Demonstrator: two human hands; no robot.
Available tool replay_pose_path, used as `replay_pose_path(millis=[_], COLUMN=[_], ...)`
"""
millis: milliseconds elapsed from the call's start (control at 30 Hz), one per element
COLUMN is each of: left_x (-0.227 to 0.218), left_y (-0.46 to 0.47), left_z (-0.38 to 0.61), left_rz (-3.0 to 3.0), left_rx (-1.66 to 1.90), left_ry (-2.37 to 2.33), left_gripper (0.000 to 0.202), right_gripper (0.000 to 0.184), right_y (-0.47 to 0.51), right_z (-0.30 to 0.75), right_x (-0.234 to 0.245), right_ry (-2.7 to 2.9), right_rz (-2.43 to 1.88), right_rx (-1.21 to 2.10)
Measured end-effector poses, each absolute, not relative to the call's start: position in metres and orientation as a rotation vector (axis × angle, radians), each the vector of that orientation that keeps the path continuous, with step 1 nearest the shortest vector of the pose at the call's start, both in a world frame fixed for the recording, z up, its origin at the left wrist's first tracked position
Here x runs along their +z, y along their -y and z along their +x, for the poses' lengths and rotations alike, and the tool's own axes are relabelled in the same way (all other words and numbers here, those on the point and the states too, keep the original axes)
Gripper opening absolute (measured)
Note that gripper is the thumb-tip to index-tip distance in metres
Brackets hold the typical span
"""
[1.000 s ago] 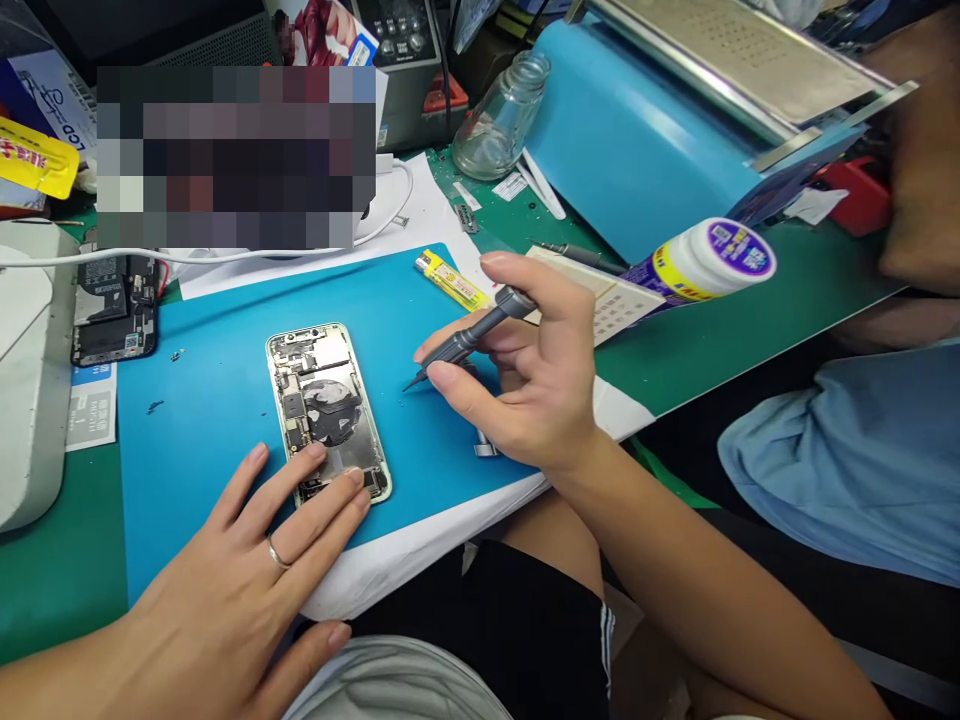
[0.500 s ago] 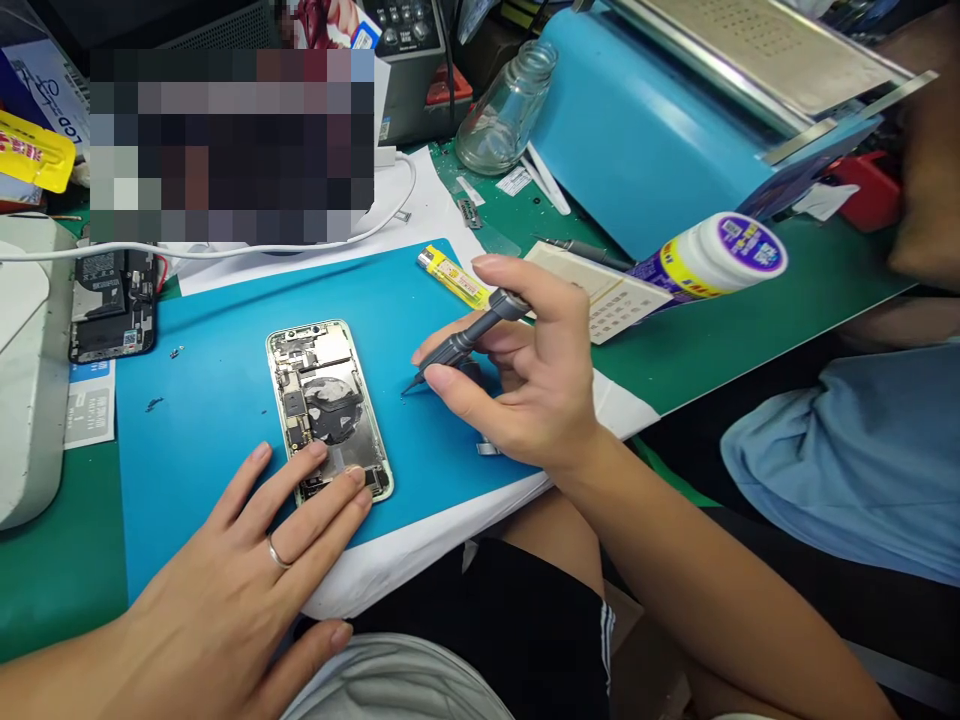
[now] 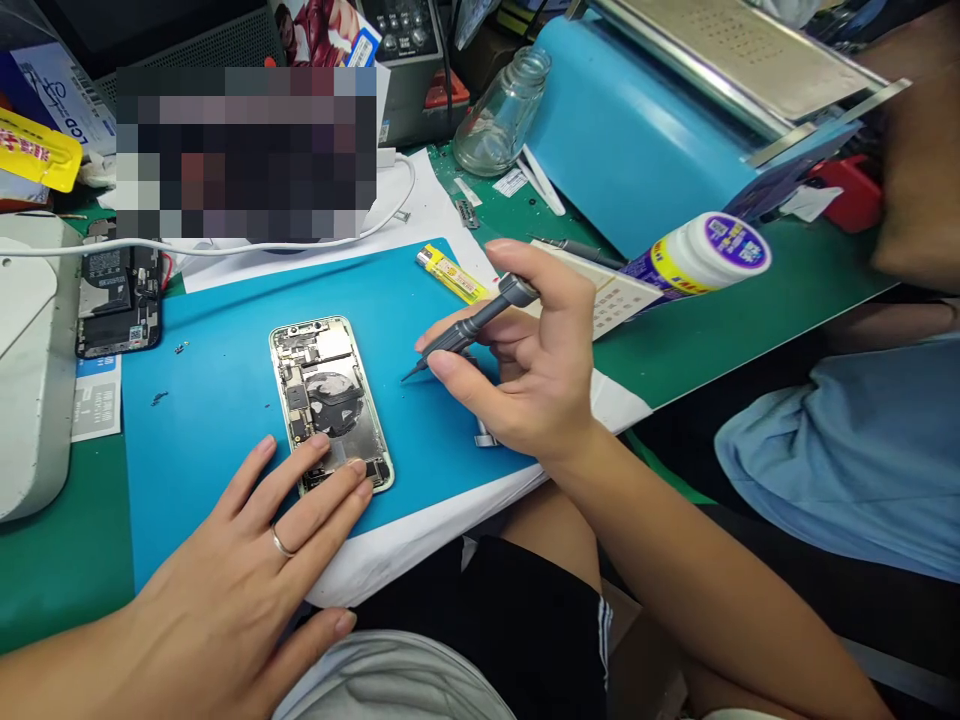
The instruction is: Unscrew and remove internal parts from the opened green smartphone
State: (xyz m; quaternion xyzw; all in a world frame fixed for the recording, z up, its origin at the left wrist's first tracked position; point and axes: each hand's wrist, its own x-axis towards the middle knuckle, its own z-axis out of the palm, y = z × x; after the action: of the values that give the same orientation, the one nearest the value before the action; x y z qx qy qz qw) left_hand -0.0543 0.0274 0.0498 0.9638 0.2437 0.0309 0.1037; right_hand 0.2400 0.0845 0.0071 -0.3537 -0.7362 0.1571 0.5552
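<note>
An opened phone (image 3: 328,395) with bare circuitry lies face down on a blue mat (image 3: 217,400). My left hand (image 3: 255,560), a ring on one finger, rests flat with fingers spread, two fingertips pressing the phone's near end. My right hand (image 3: 525,370) pinches a dark grey screwdriver (image 3: 472,325), its tip hovering just above the mat to the right of the phone. A small metal part (image 3: 484,437) lies on the mat under my right wrist.
A yellow lighter (image 3: 450,273) lies at the mat's far edge. Behind it are a glass jar (image 3: 501,115), a white-capped bottle (image 3: 701,258), a beige tray (image 3: 619,290) and a blue sheet (image 3: 637,150). Another opened phone (image 3: 120,300) and a grey machine (image 3: 30,370) sit left. A person in blue (image 3: 847,450) sits right.
My right hand has lifted the screwdriver slightly, its tip a little higher. The view shifted a bit. My left hand stays on the phone.
</note>
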Motion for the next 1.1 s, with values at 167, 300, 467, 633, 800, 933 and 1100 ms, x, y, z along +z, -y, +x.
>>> replay_pose_path(millis=[167, 300, 467, 633, 800, 933, 1100], left_x=[0.048, 0.047, 0.049, 0.054, 0.06, 0.06, 0.059], left_y=[-0.027, -0.026, -0.027, -0.034, -0.035, -0.035, -0.036], left_z=[-0.055, -0.055, -0.057, -0.057, -0.057, -0.058, -0.057], left_rz=[2.868, 2.848, 2.656, 2.454, 2.462, 2.459, 2.435], left_rx=[0.108, 0.128, 0.228, 0.442, 0.495, 0.528, 0.573], left_ry=[-0.716, -0.727, -0.732, -0.784, -0.798, -0.79, -0.775], left_gripper=[0.07, 0.071, 0.072, 0.048, 0.033, 0.027, 0.023], right_gripper=[0.078, 0.081, 0.077, 0.076, 0.075, 0.07, 0.065], right_y=[-0.086, -0.085, -0.063, -0.026, -0.012, -0.01, -0.011], right_z=[0.238, 0.236, 0.221, 0.191, 0.165, 0.153, 0.151], right_x=[0.008, 0.011, 0.022, 0.029, 0.019, 0.009, 0.006], right_ry=[1.666, 1.619, 1.543, 1.497, 1.362, 1.214, 1.187], right_rz=[-0.84, -0.838, -0.832, -0.806, -0.721, -0.728, -0.686], right_rx=[0.35, 0.292, 0.227, 0.456, 0.571, 0.594, 0.6])
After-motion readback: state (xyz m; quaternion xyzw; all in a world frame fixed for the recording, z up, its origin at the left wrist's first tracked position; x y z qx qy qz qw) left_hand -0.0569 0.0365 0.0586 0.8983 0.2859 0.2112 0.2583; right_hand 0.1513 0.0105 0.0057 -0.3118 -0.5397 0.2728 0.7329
